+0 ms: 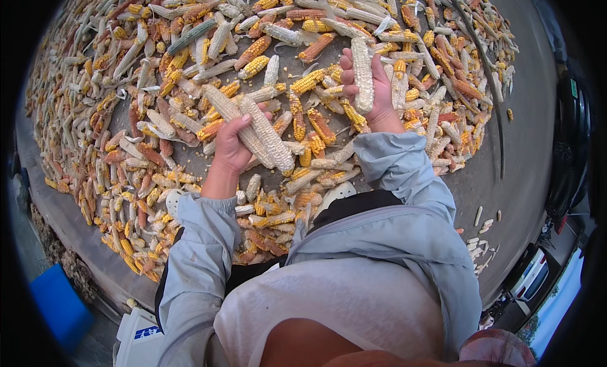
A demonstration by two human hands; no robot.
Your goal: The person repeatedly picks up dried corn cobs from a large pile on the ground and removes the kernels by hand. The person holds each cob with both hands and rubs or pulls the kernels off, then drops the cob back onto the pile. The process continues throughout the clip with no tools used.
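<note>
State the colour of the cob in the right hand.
The cob is creamy white, showing best in the head view.

The grey floor (pixel 528 145) is covered in large part by corn cobs (pixel 308 81), which are yellow, orange and pale. At its right side lie one long dark rod (pixel 501 136) and some small pale pieces (pixel 474 245).

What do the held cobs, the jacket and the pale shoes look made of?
Held cobs: dry plant matter, matte, judging by the pale, pitted rows. Jacket: probably thin woven synthetic, faint sheen, given its crisp creases. Shoes: perhaps moulded foam or rubber, matte; round holes suggest it, though little shows.
</note>
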